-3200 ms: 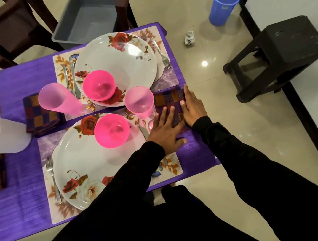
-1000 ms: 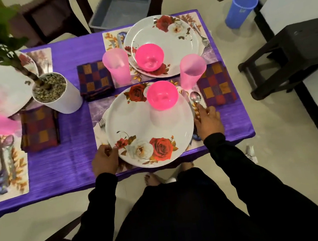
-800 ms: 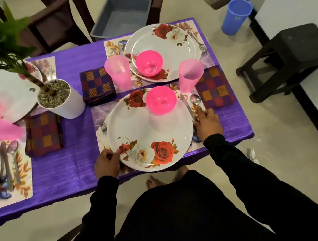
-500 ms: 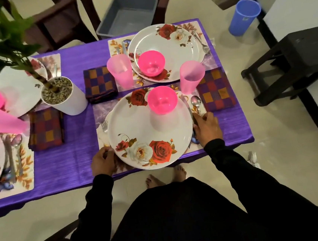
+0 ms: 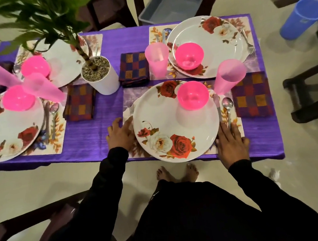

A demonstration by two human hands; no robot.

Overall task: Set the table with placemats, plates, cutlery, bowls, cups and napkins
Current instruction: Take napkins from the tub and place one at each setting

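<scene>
A white rose-patterned plate lies on a floral placemat at the near table edge, with a pink bowl on it. My left hand rests with loosely spread fingers on the placemat at the plate's left rim, over the fork. My right hand lies flat on the placemat right of the plate, fingertips touching the spoon and knife. A pink cup and a checked napkin sit to the right.
Three more settings with plates, pink bowls, cups and napkins fill the purple table. A white potted plant stands mid-table. A grey tub, blue bin, dark stool and chair surround it.
My hands left the checked napkin and moved to either side of the near plate. In the last half second both hands opened from curled to flatter on the placemat.
</scene>
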